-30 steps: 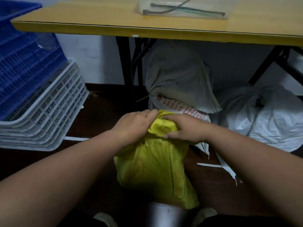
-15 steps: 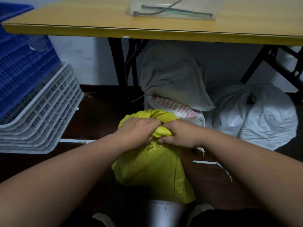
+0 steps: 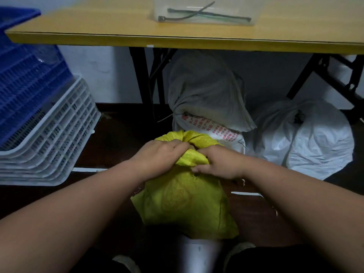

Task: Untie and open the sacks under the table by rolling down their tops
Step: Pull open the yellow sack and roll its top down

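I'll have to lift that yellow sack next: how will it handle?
The yellow sack looks floppy: its top bunches under the left hand and right hand. Its bulging body suggests loose contents, probably sagging when lifted. It seems unlikely to roll.

Yellow woven sack [image 3: 185,201] standing upright on the floor in front of the table, its bunched top being gripped, grey-topped sack with red print [image 3: 206,99] standing behind it under the table, white sack [image 3: 315,138] slumping at right, neck gathered shut
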